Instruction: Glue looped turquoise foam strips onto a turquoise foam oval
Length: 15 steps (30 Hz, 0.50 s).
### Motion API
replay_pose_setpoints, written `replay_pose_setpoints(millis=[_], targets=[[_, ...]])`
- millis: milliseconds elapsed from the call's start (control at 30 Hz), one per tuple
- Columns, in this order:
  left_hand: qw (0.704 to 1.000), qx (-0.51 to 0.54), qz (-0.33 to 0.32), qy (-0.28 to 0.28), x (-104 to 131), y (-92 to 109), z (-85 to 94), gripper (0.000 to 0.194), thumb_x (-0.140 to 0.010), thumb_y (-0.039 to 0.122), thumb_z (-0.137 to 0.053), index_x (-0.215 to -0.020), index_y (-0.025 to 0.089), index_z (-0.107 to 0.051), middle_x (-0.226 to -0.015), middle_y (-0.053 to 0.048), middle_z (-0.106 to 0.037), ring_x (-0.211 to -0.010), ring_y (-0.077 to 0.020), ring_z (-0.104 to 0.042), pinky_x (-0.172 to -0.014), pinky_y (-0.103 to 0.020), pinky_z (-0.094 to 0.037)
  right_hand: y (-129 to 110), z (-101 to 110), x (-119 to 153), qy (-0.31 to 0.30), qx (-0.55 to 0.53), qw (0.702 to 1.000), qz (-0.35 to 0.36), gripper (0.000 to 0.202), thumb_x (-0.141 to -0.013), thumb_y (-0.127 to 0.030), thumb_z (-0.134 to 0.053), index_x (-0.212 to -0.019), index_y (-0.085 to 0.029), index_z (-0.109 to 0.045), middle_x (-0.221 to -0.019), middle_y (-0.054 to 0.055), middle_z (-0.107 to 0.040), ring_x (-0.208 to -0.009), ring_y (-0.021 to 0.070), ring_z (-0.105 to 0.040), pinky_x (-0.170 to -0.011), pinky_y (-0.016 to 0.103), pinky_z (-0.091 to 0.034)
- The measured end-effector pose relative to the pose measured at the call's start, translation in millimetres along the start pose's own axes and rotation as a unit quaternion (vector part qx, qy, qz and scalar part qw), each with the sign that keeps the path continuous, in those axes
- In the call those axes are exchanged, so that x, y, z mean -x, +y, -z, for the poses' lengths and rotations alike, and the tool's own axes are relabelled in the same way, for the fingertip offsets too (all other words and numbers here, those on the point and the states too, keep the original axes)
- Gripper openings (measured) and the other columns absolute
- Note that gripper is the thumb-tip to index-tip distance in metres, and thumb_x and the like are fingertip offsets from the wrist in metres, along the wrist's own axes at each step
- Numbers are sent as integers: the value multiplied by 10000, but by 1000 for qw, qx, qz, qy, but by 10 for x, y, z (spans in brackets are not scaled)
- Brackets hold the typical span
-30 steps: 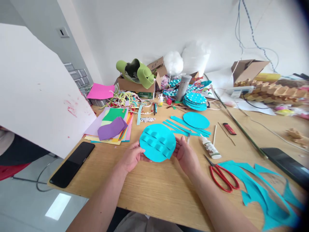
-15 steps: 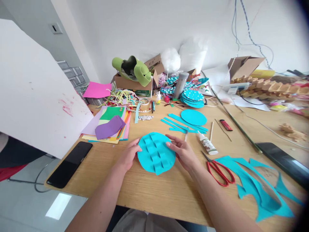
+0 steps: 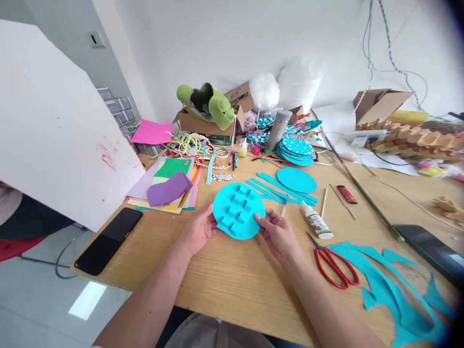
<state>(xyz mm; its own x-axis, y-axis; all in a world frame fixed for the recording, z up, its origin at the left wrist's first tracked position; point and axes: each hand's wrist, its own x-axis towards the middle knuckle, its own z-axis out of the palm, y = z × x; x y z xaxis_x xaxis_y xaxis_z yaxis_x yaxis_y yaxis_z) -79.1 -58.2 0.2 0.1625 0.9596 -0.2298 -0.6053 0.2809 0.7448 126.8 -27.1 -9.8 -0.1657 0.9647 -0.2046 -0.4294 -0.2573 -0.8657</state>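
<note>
Between both hands is a blue paper disc (image 3: 237,212) with strips woven through it, their loops standing up in rows. My left hand (image 3: 200,228) grips its lower left edge. On the right edge, my right hand (image 3: 278,231) pinches it with the thumb on top. Just behind the disc lie loose blue paper strips (image 3: 268,191) and a plain blue paper circle (image 3: 296,180). Right of my right hand are a white glue bottle (image 3: 317,221) and red-handled scissors (image 3: 335,266).
Blue paper offcuts (image 3: 395,290) spread at the right front, near a dark phone-like slab (image 3: 431,251). A black phone (image 3: 108,240) lies at the left edge beside stacked coloured paper (image 3: 170,181). A long green stick (image 3: 358,181) crosses the right side. A steel flask (image 3: 279,129) stands behind.
The woven disc has turned and tilted in my hands and moved slightly up and right. My left hand has shifted to its lower left edge. The camera view has shifted slightly.
</note>
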Motion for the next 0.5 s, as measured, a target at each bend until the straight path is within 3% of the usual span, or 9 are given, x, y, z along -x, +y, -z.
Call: replay_pose_setpoints(millis=[167,267,367,500], targets=[[999,11,-24,34,1,-11,6,402,-834,307,-654,-1215,189,-602,-1158,-106,-678,-1055,-258,-644,-868,-374,-528,51,-52,38,-44,10,999,-30,375,-591,-359,-853,-855,-204,-635,-872,57,-742,-847,253,-698,-757,405,-567],[998,-1,-27,55,7,-30,1,434,-811,286,-686,-1227,196,-602,-1171,-108,-676,-1090,-277,-631,-910,-405,-516,71,-105,79,-72,11,996,-41,435,-625,-360,-834,-983,-206,-642,-1009,86,-729,-930,274,-684,-811,433,-551],[999,1,-40,36,6,-57,-31,460,-801,289,-701,-1237,183,-601,-1192,-119,-666,-1133,-289,-607,-967,-424,-485,103,-143,103,-90,11,995,-28,550,-623,-333,-838,-1116,-227,-618,-1137,103,-693,-1021,297,-656,-868,458,-531],[999,7,-40,13,1,-88,-69,448,-807,285,-697,-1230,172,-604,-1209,-127,-656,-1175,-302,-577,-1006,-455,-456,153,-146,94,-84,16,996,-19,591,-618,-312,-841,-1149,-219,-601,-1155,113,-687,-1030,316,-652,-875,484,-530]])
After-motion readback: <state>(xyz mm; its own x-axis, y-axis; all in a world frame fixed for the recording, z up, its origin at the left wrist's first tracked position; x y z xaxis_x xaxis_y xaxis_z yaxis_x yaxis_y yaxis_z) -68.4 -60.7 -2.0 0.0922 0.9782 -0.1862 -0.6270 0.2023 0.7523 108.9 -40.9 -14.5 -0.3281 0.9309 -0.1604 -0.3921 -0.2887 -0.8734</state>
